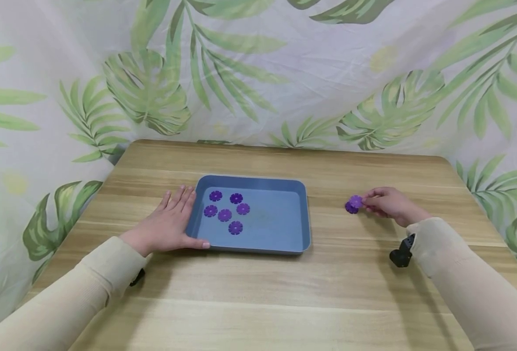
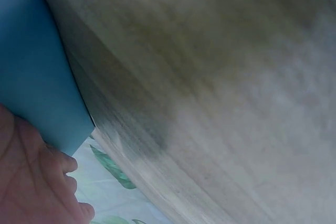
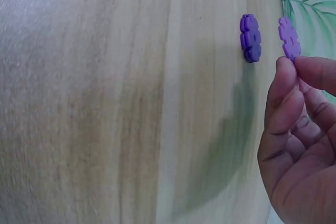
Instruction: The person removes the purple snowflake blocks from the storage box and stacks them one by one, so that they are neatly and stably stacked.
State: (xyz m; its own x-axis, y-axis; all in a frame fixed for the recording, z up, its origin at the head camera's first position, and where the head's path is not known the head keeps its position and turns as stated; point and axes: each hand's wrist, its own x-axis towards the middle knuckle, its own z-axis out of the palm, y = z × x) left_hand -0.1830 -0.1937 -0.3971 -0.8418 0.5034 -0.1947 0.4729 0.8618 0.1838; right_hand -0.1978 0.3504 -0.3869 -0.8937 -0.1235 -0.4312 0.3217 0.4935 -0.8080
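Observation:
Between thumb and index finger my right hand (image 1: 387,204) pinches a light purple notched disc (image 1: 356,201), a flower-shaped plastic piece. Just below it a darker purple disc stack (image 3: 251,39) lies on the table; how many are in it I cannot tell. With fingers straight, my left hand (image 1: 168,224) rests against the left side of a blue tray (image 1: 305,214), its thumb along the front rim. In the tray's left half lie several purple discs (image 1: 225,215), spread flat and apart. The left wrist view shows the left palm (image 2: 31,182) beside the tray's outer wall (image 2: 39,61).
The wooden table (image 1: 258,297) reaches back to a leaf-printed cloth (image 1: 249,73) hanging behind it. A black wrist-camera mount (image 1: 402,253) hangs under the right sleeve. The tray stands left of the disc stack, with bare wood between them.

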